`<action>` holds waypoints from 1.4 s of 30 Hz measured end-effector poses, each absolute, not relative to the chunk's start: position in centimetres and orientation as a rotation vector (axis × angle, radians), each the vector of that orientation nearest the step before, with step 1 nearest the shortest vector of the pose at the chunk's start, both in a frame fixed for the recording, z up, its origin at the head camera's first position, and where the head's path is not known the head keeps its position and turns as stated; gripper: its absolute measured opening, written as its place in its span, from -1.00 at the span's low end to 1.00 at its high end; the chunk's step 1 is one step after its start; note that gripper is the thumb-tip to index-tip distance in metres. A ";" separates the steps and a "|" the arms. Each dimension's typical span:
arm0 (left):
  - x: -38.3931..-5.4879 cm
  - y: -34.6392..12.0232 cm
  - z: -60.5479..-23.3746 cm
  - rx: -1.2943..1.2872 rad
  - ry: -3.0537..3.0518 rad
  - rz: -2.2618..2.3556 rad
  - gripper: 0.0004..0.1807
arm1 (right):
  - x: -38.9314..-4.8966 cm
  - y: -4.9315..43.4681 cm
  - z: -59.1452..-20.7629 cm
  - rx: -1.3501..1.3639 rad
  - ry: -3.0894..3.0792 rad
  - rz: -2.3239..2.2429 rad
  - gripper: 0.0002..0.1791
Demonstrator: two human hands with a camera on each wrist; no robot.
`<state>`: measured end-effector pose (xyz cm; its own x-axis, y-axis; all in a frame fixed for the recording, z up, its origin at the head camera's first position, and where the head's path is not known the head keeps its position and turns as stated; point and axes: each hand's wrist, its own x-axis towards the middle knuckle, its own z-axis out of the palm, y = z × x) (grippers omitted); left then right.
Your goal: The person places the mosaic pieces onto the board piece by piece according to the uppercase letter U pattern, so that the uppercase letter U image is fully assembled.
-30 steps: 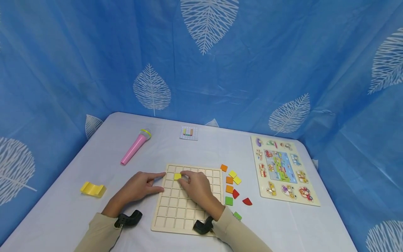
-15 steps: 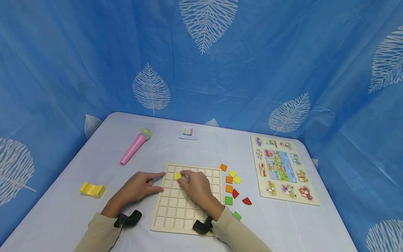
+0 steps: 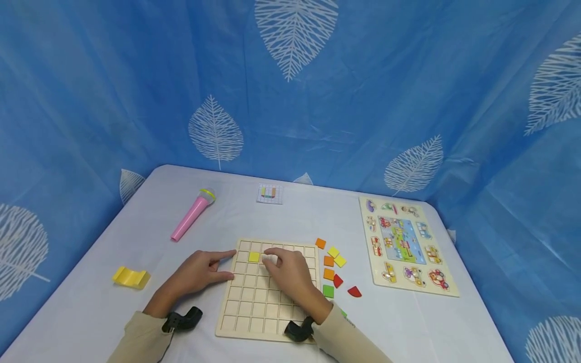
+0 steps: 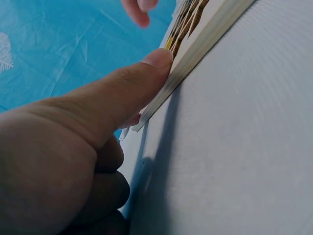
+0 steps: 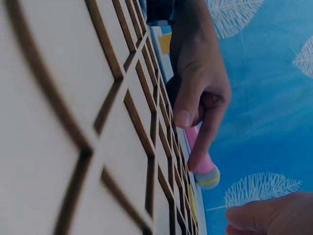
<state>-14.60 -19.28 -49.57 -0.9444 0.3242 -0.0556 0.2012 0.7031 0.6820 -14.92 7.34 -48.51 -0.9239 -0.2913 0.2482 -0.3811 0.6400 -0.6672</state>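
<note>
A pale wooden grid board [image 3: 242, 307] lies flat on the white table. One yellow square tile [image 3: 254, 256] sits in a cell near its far left corner. My left hand [image 3: 197, 272] touches the board's left edge with index finger and thumb extended, other fingers curled under. In the left wrist view its thumb [image 4: 159, 58] presses the board's wooden side. Over the board, just right of the yellow tile, hovers my right hand [image 3: 292, 275], thumb and index apart with nothing between them. Its fingertips [image 5: 242, 218] show clear of the grid in the right wrist view.
Right of the board lie orange tiles [image 3: 329, 261], yellow tiles [image 3: 339, 260], green tiles [image 3: 328, 291] and red quarter-round pieces [image 3: 354, 292]. A picture puzzle [image 3: 369, 252] is farther right. A pattern card [image 3: 270, 193], pink toy microphone [image 3: 189, 218] and yellow curved block [image 3: 131, 278] lie around.
My right hand has let go of the yellow tile and drawn back slightly right, leaving the tile in its cell. The left hand stays at the board's edge.
</note>
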 end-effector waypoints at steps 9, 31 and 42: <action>-14.7 -19.3 -49.5 0.423 2.736 1.076 -0.29 | -14.0 13.0 -48.5 0.411 -2.717 1.132 -0.80; -14.4 -19.2 -49.8 0.422 2.749 1.058 -0.28 | -13.4 22.1 -48.1 -0.050 -2.780 0.988 -0.78; -14.5 -19.3 -49.5 0.463 2.739 1.071 -0.29 | -13.4 23.2 -49.0 -0.115 -2.818 0.961 -0.75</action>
